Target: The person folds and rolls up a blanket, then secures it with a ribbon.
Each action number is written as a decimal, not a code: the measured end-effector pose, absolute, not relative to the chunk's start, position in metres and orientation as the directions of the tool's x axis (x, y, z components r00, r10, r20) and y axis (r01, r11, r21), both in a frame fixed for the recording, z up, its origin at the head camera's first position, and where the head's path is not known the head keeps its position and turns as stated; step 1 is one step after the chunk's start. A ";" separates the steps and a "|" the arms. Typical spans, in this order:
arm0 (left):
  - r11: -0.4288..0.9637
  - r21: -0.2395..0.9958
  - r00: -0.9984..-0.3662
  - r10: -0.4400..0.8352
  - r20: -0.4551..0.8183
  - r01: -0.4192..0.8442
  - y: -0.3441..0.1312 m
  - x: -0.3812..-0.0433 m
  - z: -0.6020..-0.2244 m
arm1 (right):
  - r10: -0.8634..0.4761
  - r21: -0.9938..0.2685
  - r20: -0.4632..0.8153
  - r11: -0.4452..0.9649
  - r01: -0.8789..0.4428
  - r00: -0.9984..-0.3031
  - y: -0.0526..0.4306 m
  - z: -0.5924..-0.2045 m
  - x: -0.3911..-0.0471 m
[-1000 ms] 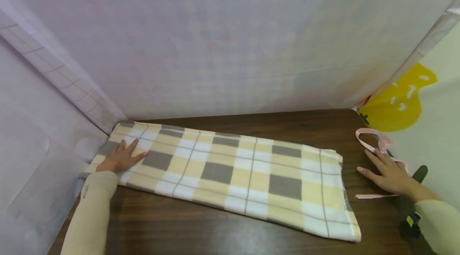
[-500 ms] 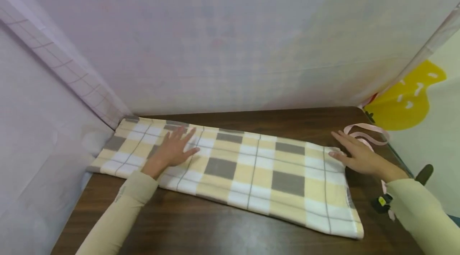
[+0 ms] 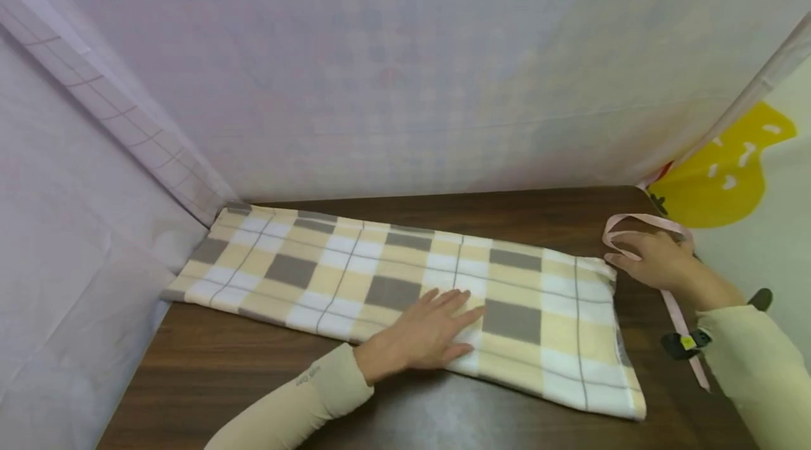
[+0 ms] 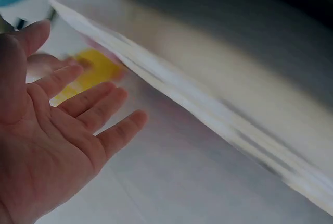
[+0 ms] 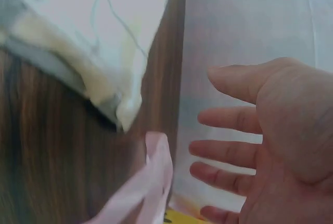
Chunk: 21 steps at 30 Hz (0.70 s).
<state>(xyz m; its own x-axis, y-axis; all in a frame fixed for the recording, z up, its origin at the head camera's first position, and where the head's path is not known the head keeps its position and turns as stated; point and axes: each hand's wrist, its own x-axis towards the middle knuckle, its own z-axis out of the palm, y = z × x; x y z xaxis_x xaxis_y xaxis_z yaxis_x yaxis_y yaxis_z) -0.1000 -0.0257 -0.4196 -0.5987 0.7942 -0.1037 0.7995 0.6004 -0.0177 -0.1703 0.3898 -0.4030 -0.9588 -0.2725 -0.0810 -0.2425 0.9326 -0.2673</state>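
A long folded plaid fleece blanket (image 3: 355, 274), in cream, white and grey, lies across the table. My left hand (image 3: 431, 330) is over its front half, right of the middle, fingers spread. In the left wrist view the same hand (image 4: 67, 130) shows a bare palm beside the blurred cloth. Past the blanket's back right corner is my right hand (image 3: 659, 263), at a loop of pink ribbon (image 3: 675, 313). The right wrist view has this hand (image 5: 291, 146) with loosely extended fingers and nothing in them, the ribbon (image 5: 158, 166) apart from the fingertips.
The dark wooden table (image 3: 209, 358) meets a pale fabric wall (image 3: 393, 119) at the back and another at the left. A yellow pear-shaped print (image 3: 716, 182) marks the right-hand wall. A small black device (image 3: 687, 343) sits at the right wrist.
My left hand has swept rightward along the blanket from its left end. My right hand has shifted left to the blanket's corner, then back to the ribbon. The blanket lies nearly the same.
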 end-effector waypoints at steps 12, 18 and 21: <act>0.455 -0.160 -0.481 0.802 -0.353 0.876 0.072 -0.054 -0.430 | -0.468 -0.569 -0.079 0.746 -0.345 -0.880 0.366 -0.419 -0.183; 0.481 -0.228 -0.532 0.762 -0.368 0.846 0.107 -0.038 -0.442 | -0.474 -0.629 -0.096 0.710 -0.316 -0.875 0.369 -0.429 -0.190; 0.532 -0.264 -0.593 0.730 -0.339 0.805 0.121 -0.032 -0.449 | -0.450 -0.621 -0.106 0.726 -0.295 -0.887 0.372 -0.435 -0.191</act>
<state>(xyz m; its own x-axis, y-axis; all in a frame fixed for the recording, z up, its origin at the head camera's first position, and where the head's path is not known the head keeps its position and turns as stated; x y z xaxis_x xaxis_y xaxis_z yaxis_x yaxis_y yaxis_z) -0.0325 0.1214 -0.4491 -0.5933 0.7301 -0.3390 0.8049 0.5315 -0.2639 -0.1909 0.3717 -0.4347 -0.8866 -0.4503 -0.1059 -0.2948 0.7264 -0.6209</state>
